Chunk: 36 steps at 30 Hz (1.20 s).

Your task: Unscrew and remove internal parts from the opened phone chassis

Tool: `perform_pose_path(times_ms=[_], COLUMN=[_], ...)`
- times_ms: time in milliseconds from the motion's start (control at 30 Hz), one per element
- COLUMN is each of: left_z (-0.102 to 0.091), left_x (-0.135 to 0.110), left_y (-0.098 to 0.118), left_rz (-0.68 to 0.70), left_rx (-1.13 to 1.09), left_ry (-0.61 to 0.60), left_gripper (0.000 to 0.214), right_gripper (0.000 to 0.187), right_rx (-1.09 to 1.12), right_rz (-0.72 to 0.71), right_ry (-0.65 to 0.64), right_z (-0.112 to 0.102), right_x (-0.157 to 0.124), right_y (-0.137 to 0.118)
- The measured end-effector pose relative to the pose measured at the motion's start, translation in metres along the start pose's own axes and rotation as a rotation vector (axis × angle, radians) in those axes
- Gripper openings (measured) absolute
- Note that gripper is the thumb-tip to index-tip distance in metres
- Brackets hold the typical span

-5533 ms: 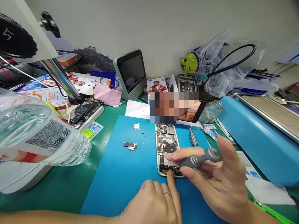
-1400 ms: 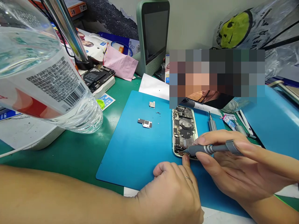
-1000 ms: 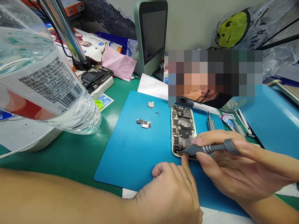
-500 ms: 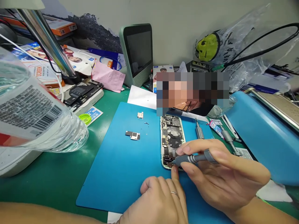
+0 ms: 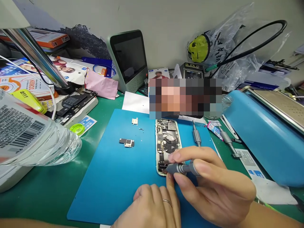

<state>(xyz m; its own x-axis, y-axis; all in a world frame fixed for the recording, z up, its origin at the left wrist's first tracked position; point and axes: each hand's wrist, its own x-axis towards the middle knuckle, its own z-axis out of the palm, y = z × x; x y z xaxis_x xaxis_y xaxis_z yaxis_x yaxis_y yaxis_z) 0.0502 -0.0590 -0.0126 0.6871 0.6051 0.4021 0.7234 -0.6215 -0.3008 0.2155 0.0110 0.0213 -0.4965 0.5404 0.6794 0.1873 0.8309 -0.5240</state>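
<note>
An opened phone (image 5: 167, 141) lies on a blue work mat (image 5: 114, 180), its circuit boards exposed. My right hand (image 5: 213, 186) pinches a grey precision screwdriver (image 5: 181, 168), its tip set on the phone's near end. My left hand (image 5: 152, 209) rests curled on the mat, one fingertip pressed against the phone's near edge; a ring shows on one finger. Two small removed parts (image 5: 127, 142) (image 5: 135, 121) lie on the mat to the left of the phone.
A clear water bottle (image 5: 30, 139) looms at the left. A second grey driver (image 5: 196, 137) lies right of the phone. A small green screen (image 5: 128, 60), another opened phone (image 5: 73, 104), a blue machine (image 5: 261, 139) and a plastic bag (image 5: 228, 57) crowd the bench.
The view has pulled back and shifted. My right hand has closed in over the screwdriver, which stays on the phone's near end. My left hand keeps its fingertip there.
</note>
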Motion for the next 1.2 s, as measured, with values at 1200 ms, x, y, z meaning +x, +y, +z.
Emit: perform_pose_path(times_ms=[1200], left_z=[0.0003], left_x=[0.0017], left_y=[0.0061], left_rz=[-0.043], left_rx=[-0.086], left_ry=[-0.031], left_gripper=[0.057], right_gripper=[0.076], right_rx=[-0.056], right_rz=[-0.036], right_ry=[0.022], right_z=[-0.004], right_x=[-0.0017], right_y=[0.0022])
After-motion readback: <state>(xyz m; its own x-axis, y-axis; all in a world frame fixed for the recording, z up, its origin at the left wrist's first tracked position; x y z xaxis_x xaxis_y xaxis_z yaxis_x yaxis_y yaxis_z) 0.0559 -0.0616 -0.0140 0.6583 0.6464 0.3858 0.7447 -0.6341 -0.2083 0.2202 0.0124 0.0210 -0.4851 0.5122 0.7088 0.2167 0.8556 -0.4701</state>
